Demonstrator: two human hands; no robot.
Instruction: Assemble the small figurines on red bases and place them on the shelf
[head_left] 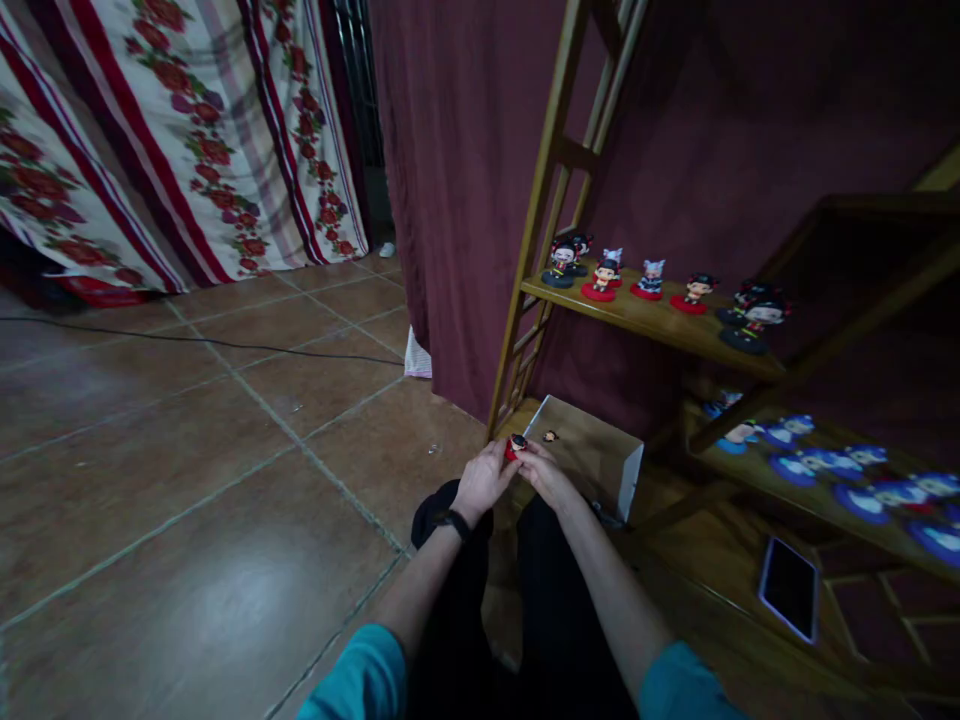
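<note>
Between my two hands, above my knees, is a small figurine (pixel 516 446) with dark hair and a red base. My left hand (pixel 482 480) has its fingers closed on the figurine from the left, and a dark band circles that wrist. From the right, my right hand (pixel 546 472) pinches the same figurine. Just beyond my hands a cardboard box (pixel 600 455) lies at the foot of the shelf. Inside it is another small figure piece (pixel 550 436); its details are too small to make out.
A wooden shelf (pixel 630 312) at the right carries several figurines on red and dark bases. Several blue-based figurines (pixel 817 465) stand on a lower board. A phone or tablet (pixel 789 588) lies below them. A black cable (pixel 300 351) crosses the tiled floor (pixel 187 480).
</note>
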